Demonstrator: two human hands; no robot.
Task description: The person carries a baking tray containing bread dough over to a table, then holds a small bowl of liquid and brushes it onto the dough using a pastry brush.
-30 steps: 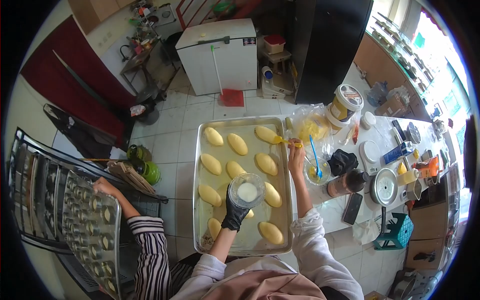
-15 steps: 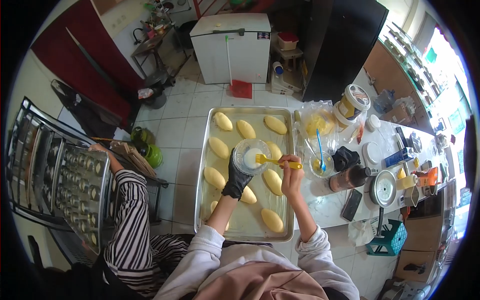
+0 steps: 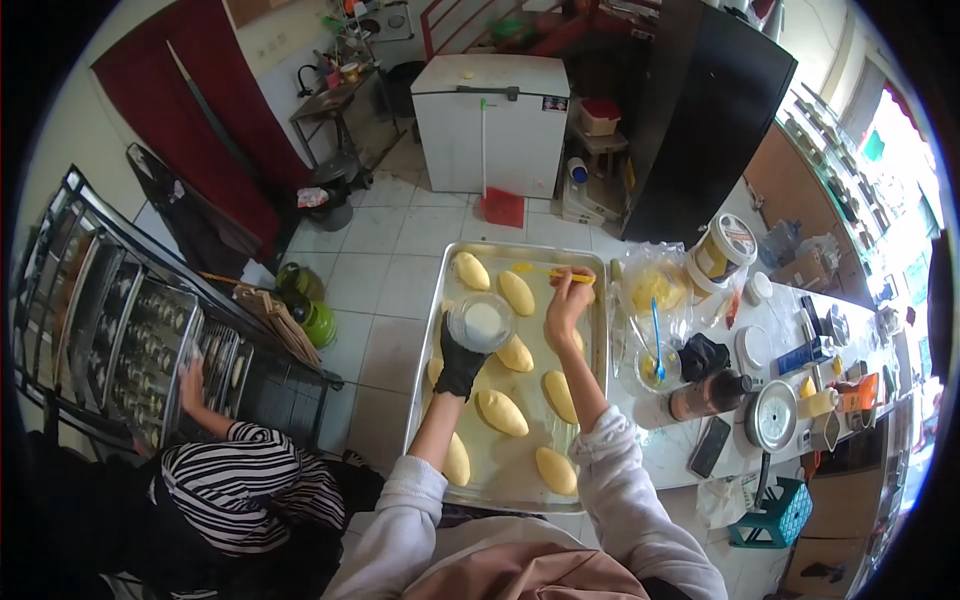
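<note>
My left hand (image 3: 460, 364), in a black glove, holds a clear bowl (image 3: 458, 328) of whitish liquid (image 3: 486, 321) above the tray. In my bare right hand (image 3: 570, 298) is a yellow pastry brush (image 3: 540, 270). Its bristles point left, at the far part of the tray, over or near a dough piece that my hand partly covers; I cannot tell whether they touch. Several oval pieces of pale yellow dough (image 3: 502, 413) lie spaced out on the large metal baking tray (image 3: 424, 405). The bowl and my arms hide some of them.
Right of the tray, a marble-look table (image 3: 650, 440) carries a bowl with a blue brush (image 3: 656, 345), a dark bottle (image 3: 710, 394), a phone (image 3: 710, 447) and tubs. At left, a co-worker in striped sleeves (image 3: 240, 480) reaches to a tray rack (image 3: 130, 330).
My right hand has moved the brush out of the bowl to the tray's far part. My left hand and the bowl stay over the tray. The co-worker's tray is now in the rack.
</note>
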